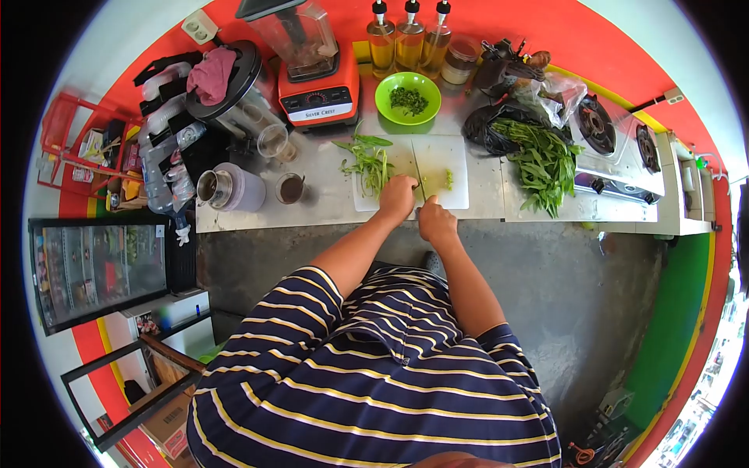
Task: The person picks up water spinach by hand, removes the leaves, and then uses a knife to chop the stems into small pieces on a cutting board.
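My right hand [438, 221] is closed round the handle of a knife, whose narrow blade [418, 165] points away from me across a white cutting board [456, 150]. Just left of the blade, my left hand [399, 198] has its fingers curled over the end of some leafy greens [370, 165]; the fingers hide the part they grip. Those greens spread over the board's left side. Small chopped green pieces [449, 179] lie on the board to the right of the knife. Behind the board, a green bowl [407, 80] contains chopped greens.
An orange blender [318, 92], a cup of dark liquid [290, 189] and a lilac flask [243, 187] stand to the left. Three oil bottles [409, 45] stand behind the bowl. To the right are a large leafy bunch [542, 160], a black plastic bag [485, 129] and a gas stove [620, 144].
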### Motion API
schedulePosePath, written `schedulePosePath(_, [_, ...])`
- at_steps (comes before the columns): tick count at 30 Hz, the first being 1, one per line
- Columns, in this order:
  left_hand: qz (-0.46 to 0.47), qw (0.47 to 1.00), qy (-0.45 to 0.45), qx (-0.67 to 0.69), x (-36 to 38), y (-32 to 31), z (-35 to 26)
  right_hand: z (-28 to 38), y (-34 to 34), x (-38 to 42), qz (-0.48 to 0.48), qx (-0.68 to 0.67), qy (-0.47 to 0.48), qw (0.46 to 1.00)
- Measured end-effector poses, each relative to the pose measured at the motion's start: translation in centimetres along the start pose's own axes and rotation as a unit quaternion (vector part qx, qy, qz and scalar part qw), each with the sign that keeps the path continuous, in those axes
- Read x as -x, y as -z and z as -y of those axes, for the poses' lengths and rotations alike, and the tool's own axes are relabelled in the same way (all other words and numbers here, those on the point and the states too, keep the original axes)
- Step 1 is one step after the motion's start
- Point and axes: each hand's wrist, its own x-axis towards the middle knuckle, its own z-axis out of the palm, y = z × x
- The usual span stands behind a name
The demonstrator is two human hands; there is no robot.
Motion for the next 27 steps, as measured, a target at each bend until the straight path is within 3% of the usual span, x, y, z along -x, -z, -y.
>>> schedulePosePath(8, [0.007, 1.000, 0.023, -0.002, -0.2, 0.0, -0.4, -1.2, 0.0, -0.8, 0.003, 0.033, 0.037, 0.999])
schedulePosePath(11, [-0.019, 0.999, 0.050, 0.012, 0.2, -0.2, -0.8, -0.8, -0.7, -0.7, 0.003, 0.025, 0.032, 0.999])
schedulePosePath(13, [-0.053, 0.998, 0.020, 0.017, 0.5, -0.4, -1.0, -0.9, -0.7, -0.3, 0.008, 0.010, 0.019, 1.000])
schedulePosePath(14, [-0.050, 0.998, 0.021, 0.018, 0.6, -0.4, -0.9, -1.0, -0.3, -0.6, 0.006, 0.026, 0.037, 0.999])
schedulePosePath(16, [0.040, 0.997, 0.045, -0.046, 0.3, 0.3, -1.3, -1.0, 0.3, -0.5, 0.004, 0.042, 0.054, 0.998])
schedulePosePath(20, [-0.041, 0.998, 0.029, -0.024, 1.1, 0.2, -1.5, -0.6, -0.2, -0.2, 0.003, 0.030, 0.040, 0.999])
schedulePosePath(27, [-0.020, 0.997, 0.069, -0.006, 1.3, 0.6, -1.9, -0.6, 0.6, -0.8, -0.003, 0.037, 0.045, 0.998])
